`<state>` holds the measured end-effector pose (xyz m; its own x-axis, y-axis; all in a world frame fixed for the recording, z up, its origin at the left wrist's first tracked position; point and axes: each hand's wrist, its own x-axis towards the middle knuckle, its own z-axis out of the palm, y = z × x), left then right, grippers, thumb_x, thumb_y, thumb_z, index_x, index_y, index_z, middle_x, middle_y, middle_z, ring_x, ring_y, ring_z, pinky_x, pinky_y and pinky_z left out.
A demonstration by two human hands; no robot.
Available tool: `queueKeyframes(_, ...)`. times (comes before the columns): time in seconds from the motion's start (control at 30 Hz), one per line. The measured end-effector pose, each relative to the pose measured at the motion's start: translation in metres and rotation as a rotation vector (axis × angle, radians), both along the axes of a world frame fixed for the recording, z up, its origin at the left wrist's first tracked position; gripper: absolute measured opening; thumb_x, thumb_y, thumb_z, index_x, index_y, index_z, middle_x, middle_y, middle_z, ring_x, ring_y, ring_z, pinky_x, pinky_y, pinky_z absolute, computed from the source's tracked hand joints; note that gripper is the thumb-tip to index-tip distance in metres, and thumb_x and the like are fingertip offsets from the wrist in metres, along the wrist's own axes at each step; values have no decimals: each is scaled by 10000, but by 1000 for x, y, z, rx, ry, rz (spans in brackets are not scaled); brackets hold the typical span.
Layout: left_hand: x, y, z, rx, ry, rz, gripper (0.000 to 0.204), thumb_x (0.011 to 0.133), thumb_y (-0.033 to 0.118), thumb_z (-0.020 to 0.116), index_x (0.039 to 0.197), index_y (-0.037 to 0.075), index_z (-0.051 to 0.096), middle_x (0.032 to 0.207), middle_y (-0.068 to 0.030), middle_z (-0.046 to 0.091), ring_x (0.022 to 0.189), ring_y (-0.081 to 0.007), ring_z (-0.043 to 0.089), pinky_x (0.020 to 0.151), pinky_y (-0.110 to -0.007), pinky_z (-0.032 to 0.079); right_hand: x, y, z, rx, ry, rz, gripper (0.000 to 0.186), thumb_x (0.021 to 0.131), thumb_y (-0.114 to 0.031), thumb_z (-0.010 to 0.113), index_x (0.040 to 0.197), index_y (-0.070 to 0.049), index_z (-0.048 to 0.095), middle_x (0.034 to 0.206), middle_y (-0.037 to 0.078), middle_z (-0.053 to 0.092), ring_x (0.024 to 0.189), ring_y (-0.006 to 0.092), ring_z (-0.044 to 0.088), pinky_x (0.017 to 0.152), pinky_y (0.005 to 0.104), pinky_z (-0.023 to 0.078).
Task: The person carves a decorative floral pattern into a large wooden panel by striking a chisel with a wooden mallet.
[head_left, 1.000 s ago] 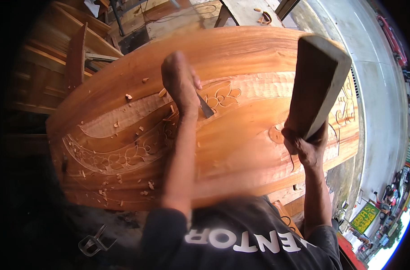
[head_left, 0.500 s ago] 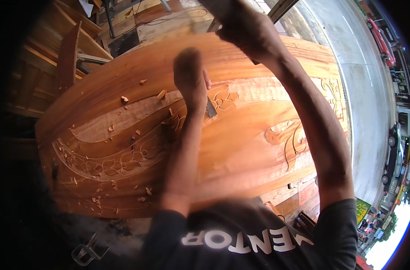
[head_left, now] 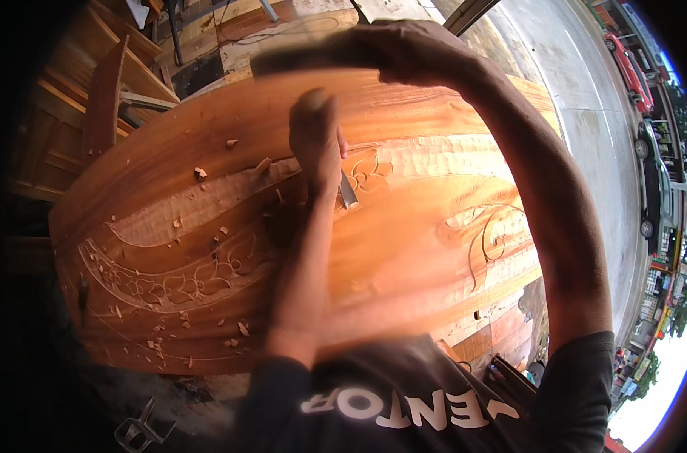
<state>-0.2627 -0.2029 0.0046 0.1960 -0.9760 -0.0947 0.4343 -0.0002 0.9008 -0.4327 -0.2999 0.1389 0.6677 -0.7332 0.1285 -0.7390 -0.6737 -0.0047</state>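
My left hand (head_left: 312, 143) is wrapped round a chisel (head_left: 348, 193). Its handle top rises above the fist, and the flat metal blade slants down to the wood beside a carved flower. My right hand (head_left: 423, 53) grips a dark, blurred mallet (head_left: 302, 60), raised beyond the left fist and apart from the chisel. Beneath both hands lies a large reddish-brown wooden panel (head_left: 389, 249) with curved edges. Carved flowers and vines (head_left: 185, 283) run along its left part, and a scroll pattern (head_left: 488, 238) shows on the right. Rough textured bands cross it.
Loose wood chips (head_left: 200, 173) are scattered over the panel's left half. Wooden boards (head_left: 106, 102) lean at the far left. A metal-framed stool (head_left: 141, 430) stands at the lower left. To the right runs a paved road (head_left: 593, 113) with a red car (head_left: 629, 75) and a dark car (head_left: 653, 177).
My right hand has swung the mallet left and down, from the top edge toward the chisel. The left hand keeps its hold on the chisel; the whole view has shifted slightly.
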Motion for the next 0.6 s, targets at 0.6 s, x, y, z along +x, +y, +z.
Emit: queueKeyframes(0.6,30,23,25,-3,206,41,375,1055,493,628,1152,133,593,652,-5,502,397,-71,401,359,-227,300,-2,68,29,244,-177,-120,866,811,-65,824,1570,-312,486,1298,115,691,1188,336,681,1004,429,564)
